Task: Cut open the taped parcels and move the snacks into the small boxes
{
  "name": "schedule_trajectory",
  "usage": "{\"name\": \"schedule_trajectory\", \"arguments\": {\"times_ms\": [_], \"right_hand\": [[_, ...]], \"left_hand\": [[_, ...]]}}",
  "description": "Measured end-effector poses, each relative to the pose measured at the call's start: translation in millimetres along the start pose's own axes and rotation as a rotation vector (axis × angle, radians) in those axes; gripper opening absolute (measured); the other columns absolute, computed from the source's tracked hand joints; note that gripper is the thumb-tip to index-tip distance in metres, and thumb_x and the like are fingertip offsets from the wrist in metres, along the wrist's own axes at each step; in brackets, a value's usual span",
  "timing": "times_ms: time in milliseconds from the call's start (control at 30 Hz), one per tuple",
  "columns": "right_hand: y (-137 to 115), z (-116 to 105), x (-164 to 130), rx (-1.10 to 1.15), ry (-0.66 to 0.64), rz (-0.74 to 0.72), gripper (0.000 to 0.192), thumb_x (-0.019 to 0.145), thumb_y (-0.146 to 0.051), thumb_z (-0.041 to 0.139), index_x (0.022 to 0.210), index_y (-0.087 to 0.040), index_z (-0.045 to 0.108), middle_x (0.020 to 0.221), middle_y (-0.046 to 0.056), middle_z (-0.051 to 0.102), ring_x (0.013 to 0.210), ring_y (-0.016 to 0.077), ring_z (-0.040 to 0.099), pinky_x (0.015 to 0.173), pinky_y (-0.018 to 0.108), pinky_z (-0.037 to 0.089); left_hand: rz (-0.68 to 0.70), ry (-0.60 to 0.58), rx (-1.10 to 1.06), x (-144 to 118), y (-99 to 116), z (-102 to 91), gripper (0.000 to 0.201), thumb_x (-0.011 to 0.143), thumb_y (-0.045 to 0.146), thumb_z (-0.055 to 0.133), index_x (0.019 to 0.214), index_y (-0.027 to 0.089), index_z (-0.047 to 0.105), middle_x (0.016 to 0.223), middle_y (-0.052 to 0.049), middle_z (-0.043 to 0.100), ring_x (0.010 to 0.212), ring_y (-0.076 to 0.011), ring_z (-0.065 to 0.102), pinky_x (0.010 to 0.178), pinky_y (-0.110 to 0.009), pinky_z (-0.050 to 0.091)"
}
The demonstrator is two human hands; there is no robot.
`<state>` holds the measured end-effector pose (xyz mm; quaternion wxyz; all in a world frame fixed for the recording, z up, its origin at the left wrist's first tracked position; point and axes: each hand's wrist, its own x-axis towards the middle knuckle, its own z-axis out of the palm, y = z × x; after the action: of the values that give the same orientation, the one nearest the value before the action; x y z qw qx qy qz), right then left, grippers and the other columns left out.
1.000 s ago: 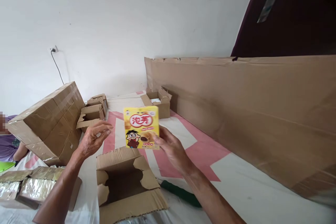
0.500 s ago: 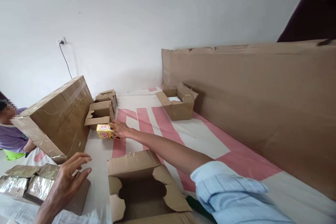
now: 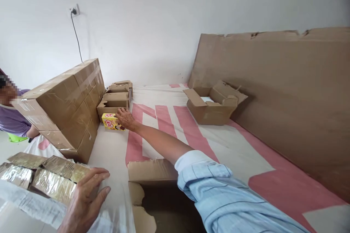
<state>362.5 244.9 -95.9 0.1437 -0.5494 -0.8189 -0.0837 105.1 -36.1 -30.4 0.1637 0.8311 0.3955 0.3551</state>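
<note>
Head view: the right hand [image 3: 125, 118] is stretched far out, its fingers laid over the right end of the yellow box [image 3: 111, 121]; whether they pinch it or only rest on it is hard to tell from here. That box lies on the white and pink sheet [image 3: 164, 127], just in front of a small open carton [image 3: 113, 102] and close beside the tilted big carton [image 3: 65, 105], taped with clear tape. Behind the small carton sits another small carton [image 3: 120, 86]. The left hand [image 3: 84, 200] lies low and near, fingers spread and flat on a clear plastic wrap beside foil packs [image 3: 41, 178]. Between the two hands an open torn carton [image 3: 150, 189] stands close to the body, partly covered by the blue sleeve [image 3: 218, 196]. Farther right an open carton [image 3: 213, 103] sits by a tall cardboard sheet [image 3: 287, 94] leaning against the wall. At far left another person's purple sleeve [image 3: 11, 122] shows behind the big carton
</note>
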Motion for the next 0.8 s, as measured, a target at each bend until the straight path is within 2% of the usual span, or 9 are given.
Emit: {"name": "schedule_trajectory", "arguments": {"times_ms": [133, 300, 400, 500, 600, 733, 800], "right_hand": [[-4, -7, -8, -0.013, -0.016, -0.021, 0.040, 0.103, -0.040, 0.063, 0.131, -0.011, 0.064, 0.141, 0.023, 0.055, 0.128, 0.0354, 0.046, 0.104, 0.045, 0.040], [-12, -15, -24, 0.027, -0.061, -0.021, 0.045, 0.105, -0.047, 0.060, 0.131, -0.011, 0.064, 0.143, 0.023, 0.054, 0.134, 0.0348, 0.045, 0.108, 0.045, 0.041], [-18, -17, -30, 0.071, -0.093, 0.038, 0.043, 0.107, -0.044, 0.057, 0.133, -0.011, 0.063, 0.140, 0.024, 0.057, 0.129, 0.0332, 0.054, 0.103, 0.044, 0.048], [-22, -16, -31, 0.134, -0.135, 0.085, 0.040, 0.107, -0.042, 0.059, 0.135, -0.014, 0.063, 0.135, 0.017, 0.063, 0.115, 0.0274, 0.065, 0.095, 0.043, 0.056], [-19, -13, -26, 0.201, -0.183, 0.095, 0.039, 0.104, -0.042, 0.066, 0.134, -0.018, 0.064, 0.132, 0.010, 0.067, 0.111, 0.0245, 0.069, 0.094, 0.046, 0.060], [-9, -10, -15, 0.245, -0.238, 0.122, 0.036, 0.103, -0.040, 0.068, 0.131, -0.018, 0.066, 0.130, 0.010, 0.069, 0.109, 0.0240, 0.071, 0.092, 0.045, 0.062], [-6, -9, -11, 0.235, -0.221, 0.150, 0.037, 0.103, -0.040, 0.068, 0.133, -0.018, 0.066, 0.132, 0.010, 0.068, 0.111, 0.0245, 0.070, 0.093, 0.046, 0.062]], "left_hand": [[-0.045, 0.009, -0.057, -1, 10, 12.1, 0.021, 0.097, 0.022, 0.068, 0.114, 0.026, 0.077, 0.117, -0.009, 0.078, 0.095, -0.0200, 0.076, 0.077, -0.028, 0.064], [-0.094, -0.033, -0.144, -5, 22, 24.8, 0.019, 0.096, 0.019, 0.066, 0.111, 0.024, 0.076, 0.115, -0.008, 0.077, 0.095, -0.0187, 0.075, 0.077, -0.028, 0.061], [-0.095, -0.032, -0.169, -11, 29, 29.9, 0.018, 0.095, 0.018, 0.066, 0.108, 0.023, 0.076, 0.114, -0.009, 0.077, 0.096, -0.0191, 0.075, 0.077, -0.028, 0.060], [-0.095, -0.032, -0.182, -19, 34, 32.3, 0.018, 0.094, 0.017, 0.066, 0.108, 0.023, 0.076, 0.114, -0.008, 0.077, 0.096, -0.0192, 0.075, 0.077, -0.028, 0.059], [-0.109, -0.038, -0.188, -24, 33, 33.8, 0.018, 0.094, 0.016, 0.066, 0.107, 0.023, 0.076, 0.113, -0.007, 0.078, 0.096, -0.0190, 0.075, 0.077, -0.028, 0.059], [-0.134, -0.054, -0.187, -27, 26, 36.8, 0.021, 0.094, 0.017, 0.067, 0.111, 0.025, 0.076, 0.116, -0.007, 0.077, 0.101, -0.0199, 0.075, 0.077, -0.027, 0.060], [-0.135, -0.063, -0.184, -27, 23, 38.1, 0.023, 0.095, 0.017, 0.067, 0.114, 0.026, 0.076, 0.118, -0.007, 0.077, 0.103, -0.0202, 0.075, 0.078, -0.028, 0.060]]}}
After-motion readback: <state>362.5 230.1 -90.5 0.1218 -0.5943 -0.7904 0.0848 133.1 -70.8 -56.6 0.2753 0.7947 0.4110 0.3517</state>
